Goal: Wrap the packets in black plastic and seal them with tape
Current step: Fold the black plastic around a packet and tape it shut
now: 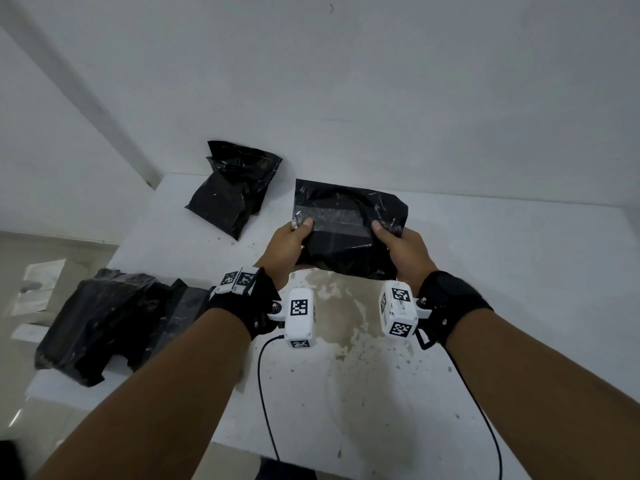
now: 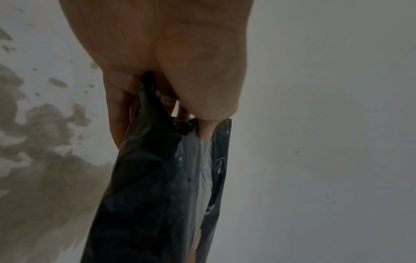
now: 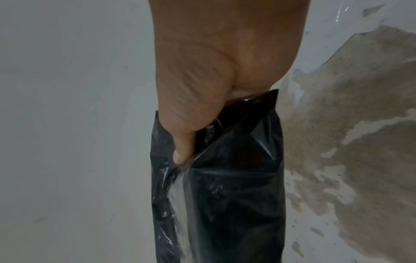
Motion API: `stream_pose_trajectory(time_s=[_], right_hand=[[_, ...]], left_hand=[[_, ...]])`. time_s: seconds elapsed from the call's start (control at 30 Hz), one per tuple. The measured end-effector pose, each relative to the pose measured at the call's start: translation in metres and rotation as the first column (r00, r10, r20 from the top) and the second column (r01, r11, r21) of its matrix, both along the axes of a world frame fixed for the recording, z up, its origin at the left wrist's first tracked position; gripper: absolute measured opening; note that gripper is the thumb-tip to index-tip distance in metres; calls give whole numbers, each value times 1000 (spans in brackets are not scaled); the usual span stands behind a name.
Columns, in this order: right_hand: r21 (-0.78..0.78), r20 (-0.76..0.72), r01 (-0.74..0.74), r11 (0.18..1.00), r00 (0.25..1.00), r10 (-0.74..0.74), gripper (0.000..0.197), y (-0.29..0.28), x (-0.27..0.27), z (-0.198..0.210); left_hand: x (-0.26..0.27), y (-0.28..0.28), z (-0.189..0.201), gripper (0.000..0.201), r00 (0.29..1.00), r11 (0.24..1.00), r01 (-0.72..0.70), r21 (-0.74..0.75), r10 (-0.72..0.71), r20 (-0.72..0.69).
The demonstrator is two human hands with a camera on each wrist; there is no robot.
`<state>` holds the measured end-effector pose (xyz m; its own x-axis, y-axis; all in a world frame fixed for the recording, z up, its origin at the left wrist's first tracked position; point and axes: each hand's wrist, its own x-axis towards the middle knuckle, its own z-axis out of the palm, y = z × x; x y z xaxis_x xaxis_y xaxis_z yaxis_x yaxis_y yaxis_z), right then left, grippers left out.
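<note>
The big white table [image 1: 485,271] with the worn brownish patch in the middle is taking up most of the head view. A heap of crumpled black plastic bundles [image 1: 104,327] is sitting on its near left edge, and a smaller black plastic-wrapped packet [image 1: 232,192] is lying at the far left, propped against the white wall [image 1: 346,81].

The one being handled is a flat rectangular packet wrapped in shiny black plastic [image 1: 346,226], wrinkled, with a strip of clear tape [image 1: 332,216] running across its upper face (it's showing up as a greyish glossy band). It's being held up off the table, over the worn patch, between the two hands.

The left hand [image 1: 285,249] is gripping the packet's left end, thumb pressing on top right at the tape's end, fingers curling underneath; the left wrist view is showing the thumb [image 2: 206,106] on the tape and the fingers [image 2: 117,106] on the other side. The right hand [image 1: 401,252] is clamping the right end the same way, thumb [image 3: 182,142] on top beside the tape's edge. What the right fingers underneath are doing, I can't tell.
</note>
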<state>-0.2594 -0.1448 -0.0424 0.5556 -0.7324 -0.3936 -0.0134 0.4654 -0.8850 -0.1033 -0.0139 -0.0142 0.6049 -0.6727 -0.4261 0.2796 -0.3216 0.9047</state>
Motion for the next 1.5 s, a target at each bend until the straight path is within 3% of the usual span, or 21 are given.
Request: stream_pose_trajectory(time_s=[0.07,0.17,0.27,0.33,0.4,0.47,0.53,0.63,0.7,0.77,0.83,0.93,1.03,1.1,1.2,1.33,1.5], right_hand=[[1,12,-25,1000,1000,24,34,2,3,2],[-90,-112,-60,994,992,50,63,6,14,6],[-264,-190,-232,936,964,186,75,20,35,18],[-326,-242,-453,830,888,390,77,35,55,29],[-299,-265,-657,692,754,601,77,56,77,43],[-251,-224,-766,592,641,734,62,81,98,52],[-240,-181,-804,545,588,788,41,109,114,54],[-151,-132,-770,620,638,759,31,142,131,46],[-16,-101,-705,709,707,700,33,158,139,40],[86,-143,-634,769,756,639,40,173,148,33],[186,-167,-570,801,785,597,37,190,159,24],[299,-172,-541,786,779,603,35,221,170,14],[242,-226,-596,766,733,642,30,247,174,0],[132,-325,-635,761,697,639,33,257,177,-11],[44,-455,-676,736,642,617,55,258,181,-19],[-100,-584,-638,763,659,474,94,240,183,-17],[-222,-608,-591,776,706,364,77,196,189,-14]], left_hand=[[1,10,6,26,998,1000,-18,14,18,54],[16,37,13,23,980,997,-29,77,13,198],[39,80,21,31,938,986,45,159,-97,334],[52,110,28,31,924,977,81,197,-148,354],[60,134,39,28,917,972,93,214,-167,361],[68,151,50,29,904,973,74,217,-158,397],[77,165,56,36,871,963,28,269,-156,467],[89,188,55,53,798,910,-169,379,-99,594],[100,213,50,50,719,845,-383,373,19,695],[109,241,42,49,638,755,-514,407,19,770],[115,265,31,58,640,653,-559,511,-52,767],[118,290,18,67,726,529,-521,669,-138,674],[118,301,3,77,831,553,-385,739,-141,539],[116,303,-6,79,860,549,-350,759,-135,493],[117,301,-10,70,836,482,-401,779,-154,527],[121,294,-6,55,796,445,-462,767,-175,580],[132,259,13,56,763,459,-471,753,-217,609]])
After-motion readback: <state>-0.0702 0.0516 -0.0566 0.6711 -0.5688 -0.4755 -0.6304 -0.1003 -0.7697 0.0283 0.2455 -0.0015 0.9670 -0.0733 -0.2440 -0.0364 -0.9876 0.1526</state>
